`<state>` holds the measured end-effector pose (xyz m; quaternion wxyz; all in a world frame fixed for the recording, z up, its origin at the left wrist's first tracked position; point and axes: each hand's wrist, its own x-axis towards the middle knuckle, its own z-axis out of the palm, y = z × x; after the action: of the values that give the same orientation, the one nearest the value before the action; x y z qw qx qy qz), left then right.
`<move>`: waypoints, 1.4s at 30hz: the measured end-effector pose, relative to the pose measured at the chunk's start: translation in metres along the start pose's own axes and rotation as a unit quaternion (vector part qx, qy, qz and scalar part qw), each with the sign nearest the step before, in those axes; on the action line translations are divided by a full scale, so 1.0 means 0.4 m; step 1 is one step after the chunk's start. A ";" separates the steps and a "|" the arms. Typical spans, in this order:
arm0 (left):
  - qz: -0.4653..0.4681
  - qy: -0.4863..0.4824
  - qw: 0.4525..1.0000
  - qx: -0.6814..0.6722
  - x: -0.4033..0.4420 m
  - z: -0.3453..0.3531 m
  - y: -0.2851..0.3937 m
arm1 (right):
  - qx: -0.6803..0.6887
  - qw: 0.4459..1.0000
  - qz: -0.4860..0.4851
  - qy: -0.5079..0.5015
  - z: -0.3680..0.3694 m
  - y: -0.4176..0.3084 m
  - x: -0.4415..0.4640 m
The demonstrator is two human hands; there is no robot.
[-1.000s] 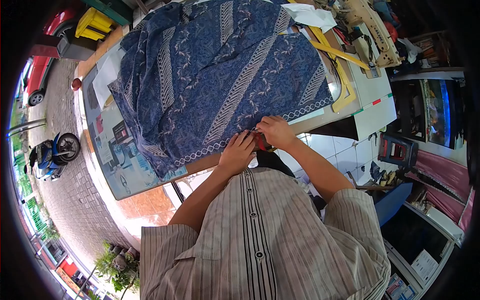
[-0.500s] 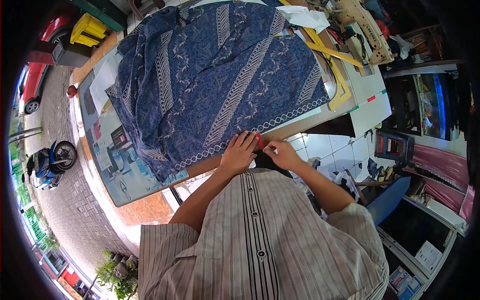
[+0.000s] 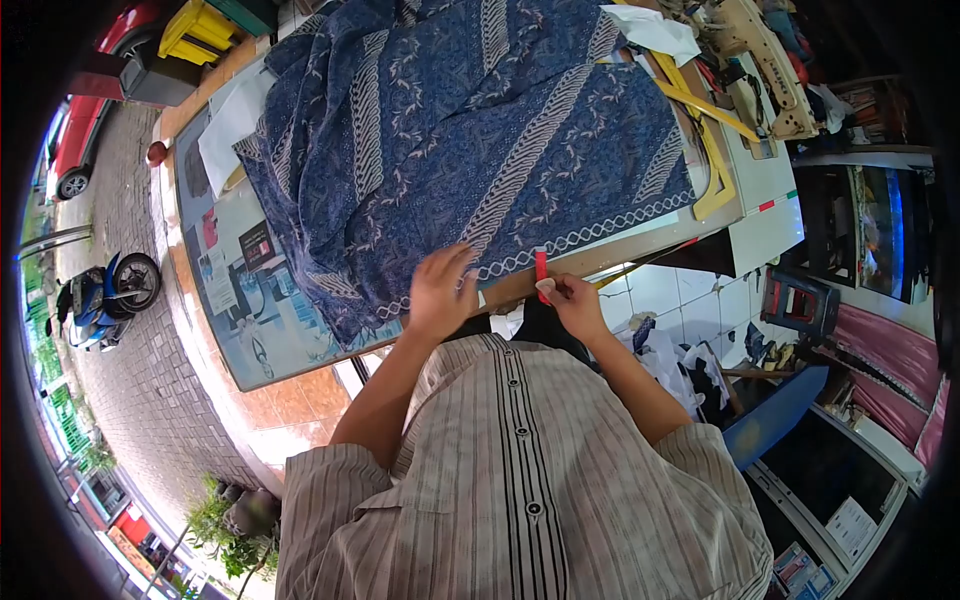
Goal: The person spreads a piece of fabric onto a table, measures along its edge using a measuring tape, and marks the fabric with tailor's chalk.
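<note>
A dark blue batik cloth (image 3: 440, 150) with pale diagonal bands and a white chain-pattern border lies over the table. My left hand (image 3: 440, 295) is over the cloth's near edge, its fingers stretched out and slightly blurred; I see nothing in it. At the table's front edge, my right hand (image 3: 575, 308) pinches the end of a red strip (image 3: 541, 264), which looks like a tape measure. The strip lies upward across the cloth's border. A small pale piece (image 3: 545, 286) shows at the right fingertips; its kind is unclear.
Yellow rulers (image 3: 712, 180) lie at the cloth's right, beside a cream sewing machine (image 3: 768, 70). White paper (image 3: 655, 35) rests at the back. Printed sheets show under the tabletop (image 3: 235, 345) at left. A dark stool (image 3: 800, 300) stands at right.
My left hand has lifted off the border and moved left. My right hand has shifted right and slightly down. More of the red strip shows now. The whole view has shifted slightly.
</note>
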<state>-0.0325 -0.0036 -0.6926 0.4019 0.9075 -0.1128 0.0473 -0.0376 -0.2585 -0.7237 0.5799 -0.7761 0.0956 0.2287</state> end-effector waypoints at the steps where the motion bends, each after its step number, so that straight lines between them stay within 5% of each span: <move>1: -0.004 0.010 0.999 0.038 -0.024 -0.024 -0.027 | 0.001 1.000 0.003 -0.001 0.021 -0.003 -0.004; 14: 0.085 -0.201 0.962 0.163 -0.082 0.055 -0.004 | -0.071 0.996 -0.022 -0.050 0.095 -0.021 -0.047; 42: 0.082 -0.204 0.957 0.191 -0.093 0.079 0.005 | -0.124 0.989 -0.065 -0.053 0.066 -0.056 -0.042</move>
<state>-0.0691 -0.0221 -0.7191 0.1840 0.9454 -0.2551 -0.0854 -0.0497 -0.2285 -0.7025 0.4966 -0.8336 -0.0148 0.2415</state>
